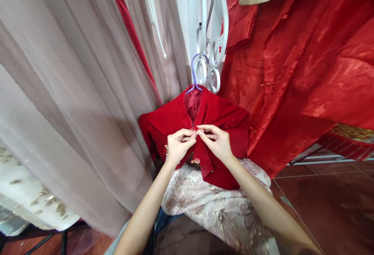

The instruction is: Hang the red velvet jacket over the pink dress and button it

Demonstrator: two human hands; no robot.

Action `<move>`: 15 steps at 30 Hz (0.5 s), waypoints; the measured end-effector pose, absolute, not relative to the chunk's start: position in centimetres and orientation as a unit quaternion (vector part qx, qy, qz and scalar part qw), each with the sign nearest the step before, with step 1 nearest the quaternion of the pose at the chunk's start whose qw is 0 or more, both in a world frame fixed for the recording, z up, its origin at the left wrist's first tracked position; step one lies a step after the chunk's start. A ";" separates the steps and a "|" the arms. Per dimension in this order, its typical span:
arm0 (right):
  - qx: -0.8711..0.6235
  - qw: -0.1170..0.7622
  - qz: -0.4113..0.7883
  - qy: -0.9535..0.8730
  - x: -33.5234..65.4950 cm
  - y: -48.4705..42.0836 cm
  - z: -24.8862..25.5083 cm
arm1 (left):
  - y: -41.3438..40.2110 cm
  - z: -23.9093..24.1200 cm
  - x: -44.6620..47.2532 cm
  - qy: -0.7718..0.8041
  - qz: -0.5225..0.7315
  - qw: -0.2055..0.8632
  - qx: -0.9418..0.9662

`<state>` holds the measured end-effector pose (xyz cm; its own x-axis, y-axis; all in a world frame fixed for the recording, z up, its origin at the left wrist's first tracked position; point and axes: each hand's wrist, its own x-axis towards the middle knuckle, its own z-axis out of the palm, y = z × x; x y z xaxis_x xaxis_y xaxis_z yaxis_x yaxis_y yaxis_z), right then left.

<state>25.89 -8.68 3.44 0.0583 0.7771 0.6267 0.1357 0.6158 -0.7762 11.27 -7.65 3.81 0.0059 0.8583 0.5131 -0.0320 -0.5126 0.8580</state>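
The beaded clasp [201, 130] on the red jacket [226, 116] is pinched by the left hand [180, 145] and right hand [217, 142], best worked with light, even tension.

Sheer greyish-pink drapery [73, 72] falls in long folds, a narrow red strip [133, 31] running down it and a white cord [159, 39] hanging near. Beside it stands a scrolled white metal frame [224, 17]. Glossy red satin cloth [292, 60] hangs over the far edge of the reddish-brown tiled floor [330, 204]. White fabric with gold appliqué [23, 189] hangs above black bars [64, 241] near the floor's left corner.
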 end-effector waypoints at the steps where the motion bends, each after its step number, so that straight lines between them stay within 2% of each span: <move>1: -0.355 0.639 0.267 -0.628 25.8 -8.6 3.3 | -7.6 3.7 11.3 0.340 0.618 0.376 0.601; 9: -0.355 0.620 0.317 -0.624 26.2 -8.2 3.0 | -7.9 4.3 10.9 0.364 0.579 0.407 0.605; 15: -0.355 0.603 0.290 -0.653 26.5 -8.3 3.4 | -7.8 4.5 10.6 0.364 0.575 0.385 0.623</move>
